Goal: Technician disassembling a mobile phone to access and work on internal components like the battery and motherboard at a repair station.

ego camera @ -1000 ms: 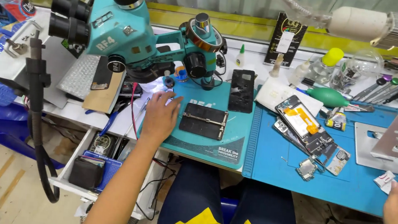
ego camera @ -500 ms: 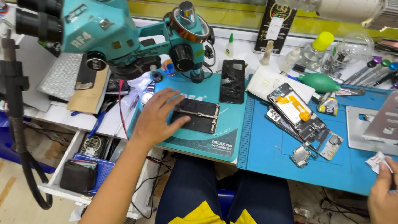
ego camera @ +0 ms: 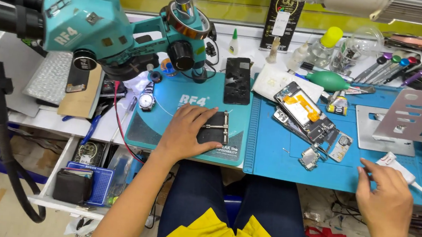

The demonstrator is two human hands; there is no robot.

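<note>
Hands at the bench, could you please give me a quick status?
Left hand flat on dark holder plate, teal mat. Right hand open, fingertips by white tube. Opened phone lies between, untouched.

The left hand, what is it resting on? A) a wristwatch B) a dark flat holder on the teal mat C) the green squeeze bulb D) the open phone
B: the left hand lies on the dark flat holder on the teal mat.
</note>
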